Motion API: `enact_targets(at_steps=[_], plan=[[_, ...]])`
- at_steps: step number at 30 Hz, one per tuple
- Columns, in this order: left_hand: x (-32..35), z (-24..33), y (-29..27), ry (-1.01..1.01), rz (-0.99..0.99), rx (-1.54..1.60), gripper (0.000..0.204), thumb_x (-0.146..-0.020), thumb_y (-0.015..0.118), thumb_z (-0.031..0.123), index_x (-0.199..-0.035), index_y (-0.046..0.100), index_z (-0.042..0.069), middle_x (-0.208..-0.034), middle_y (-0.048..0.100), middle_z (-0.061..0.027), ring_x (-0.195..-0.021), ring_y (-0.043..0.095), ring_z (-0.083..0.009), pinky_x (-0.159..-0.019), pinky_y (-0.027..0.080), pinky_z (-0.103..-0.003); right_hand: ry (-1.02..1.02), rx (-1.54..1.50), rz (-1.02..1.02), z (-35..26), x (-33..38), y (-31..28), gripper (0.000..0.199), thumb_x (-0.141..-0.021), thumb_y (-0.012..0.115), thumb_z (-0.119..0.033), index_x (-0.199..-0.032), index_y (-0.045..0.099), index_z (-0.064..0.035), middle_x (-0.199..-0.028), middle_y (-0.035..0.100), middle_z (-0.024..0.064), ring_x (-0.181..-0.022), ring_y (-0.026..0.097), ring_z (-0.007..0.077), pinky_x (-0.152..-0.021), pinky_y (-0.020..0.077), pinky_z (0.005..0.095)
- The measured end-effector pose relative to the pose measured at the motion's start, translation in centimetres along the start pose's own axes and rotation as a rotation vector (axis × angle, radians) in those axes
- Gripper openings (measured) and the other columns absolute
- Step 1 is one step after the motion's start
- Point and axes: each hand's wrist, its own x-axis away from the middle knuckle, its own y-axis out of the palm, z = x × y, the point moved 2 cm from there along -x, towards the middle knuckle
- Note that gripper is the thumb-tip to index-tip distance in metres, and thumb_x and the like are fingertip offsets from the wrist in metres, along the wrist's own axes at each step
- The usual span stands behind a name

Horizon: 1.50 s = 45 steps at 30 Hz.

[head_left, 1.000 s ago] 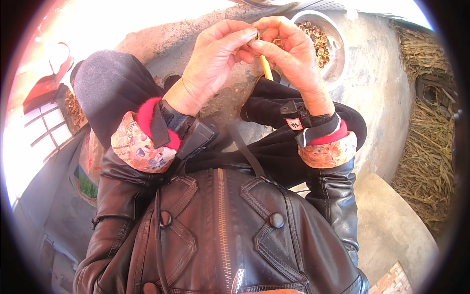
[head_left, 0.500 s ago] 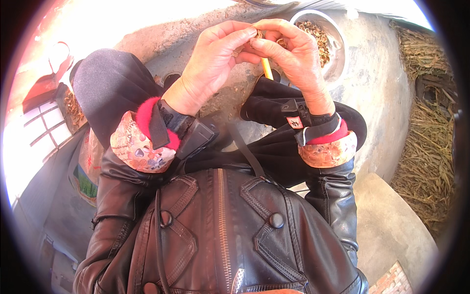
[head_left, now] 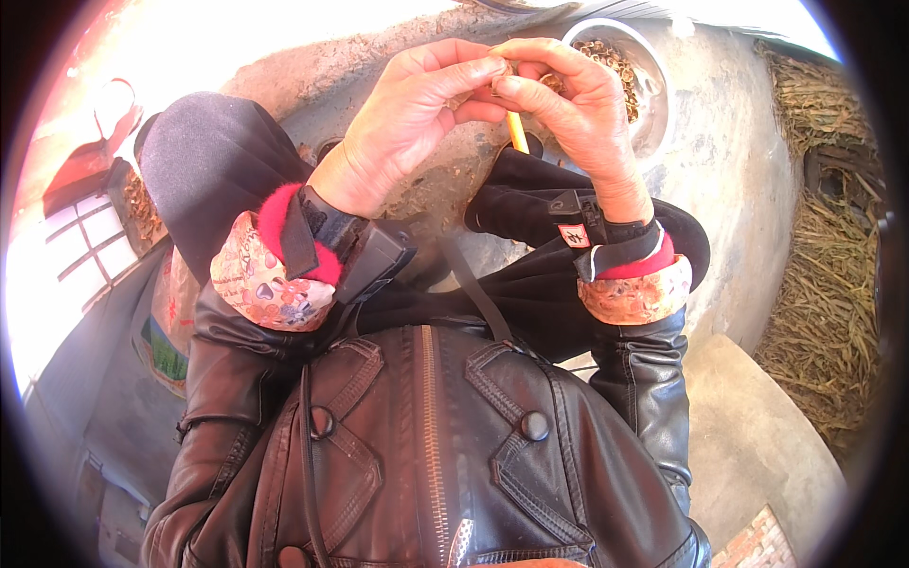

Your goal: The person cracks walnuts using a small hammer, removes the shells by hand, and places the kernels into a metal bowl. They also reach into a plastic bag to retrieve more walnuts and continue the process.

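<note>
My left hand (head_left: 407,118) and my right hand (head_left: 579,114) meet fingertip to fingertip above my lap. Thumbs and forefingers of both pinch a small brown, dry-looking piece (head_left: 512,68), mostly covered by the fingers, so its kind does not show. Just below the fingers a yellow stick-like thing (head_left: 517,133) is visible; whether it is held or lies behind them I cannot tell. Beyond my right hand stands a pale round basin (head_left: 653,90) with many curled brown pieces (head_left: 620,71) inside.
Dry straw-like stalks (head_left: 824,293) are heaped along the right side. My dark-trousered knee (head_left: 222,161) rises at the left, next to a container of brown bits (head_left: 142,204). A printed bag (head_left: 163,350) lies lower left. Concrete floor (head_left: 729,180) surrounds the basin.
Both hands have shifted very slightly to the right, and the left wrist has turned a little. The fingertips still pinch the small brown piece.
</note>
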Motion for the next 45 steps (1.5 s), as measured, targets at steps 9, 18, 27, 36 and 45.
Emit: enact_targets(at_steps=[9,18,27,36,45], plan=[[0.2,-0.1,0.1,0.012,-0.003,-0.019,0.027,-0.092,0.057,0.019,-0.11,0.058,-0.001,-0.098,0.064,-0.0071,-0.088,0.063,-0.013,-0.077,0.054,-0.025,0.006,-0.028,-0.035,0.1,0.1,-0.3,0.022,-0.079,0.07,-0.013,-0.099,0.068,-0.0046,-0.08,0.064,-0.0013,-0.071,0.055,0.0044,-0.067,0.0453,0.0202],[0.0,-0.5,0.3,-0.004,0.061,-0.032,0.023,-0.092,0.056,0.017,-0.107,0.059,0.0,-0.098,0.064,-0.0064,-0.087,0.063,-0.0128,-0.077,0.054,-0.025,-0.077,0.185,-0.012,-0.2,0.0,-0.3,0.023,-0.077,0.072,-0.014,-0.098,0.068,-0.0065,-0.076,0.062,-0.0002,-0.068,0.055,0.0074,-0.063,0.0456,0.0222],[-0.3,-1.1,-0.2,-0.031,0.163,-0.109,0.022,-0.093,0.054,0.017,-0.105,0.06,-0.001,-0.096,0.063,-0.0064,-0.087,0.062,-0.0122,-0.076,0.054,-0.027,-0.294,0.593,0.022,-0.8,0.2,0.3,0.031,-0.073,0.072,-0.011,-0.103,0.065,-0.0097,-0.07,0.055,0.0044,-0.063,0.058,0.0173,-0.058,0.0476,0.0288],[-0.4,-1.2,-0.5,-0.028,0.105,-0.016,0.022,-0.093,0.054,0.016,-0.106,0.059,-0.001,-0.098,0.063,-0.0065,-0.087,0.061,-0.012,-0.076,0.054,-0.028,-0.193,0.444,-0.015,-0.4,0.0,0.1,0.032,-0.073,0.073,-0.011,-0.104,0.066,-0.0096,-0.068,0.054,0.0023,-0.061,0.055,0.0117,-0.056,0.0456,0.0257],[0.1,-0.8,0.2,-0.011,0.064,0.028,0.025,-0.092,0.058,0.018,-0.108,0.06,0.0,-0.097,0.063,-0.0055,-0.088,0.062,-0.0117,-0.079,0.053,-0.026,-0.049,0.22,-0.01,0.4,0.1,-0.4,0.031,-0.076,0.073,-0.014,-0.106,0.066,-0.0066,-0.071,0.058,-0.0025,-0.062,0.051,0.0055,-0.056,0.0428,0.0215]])
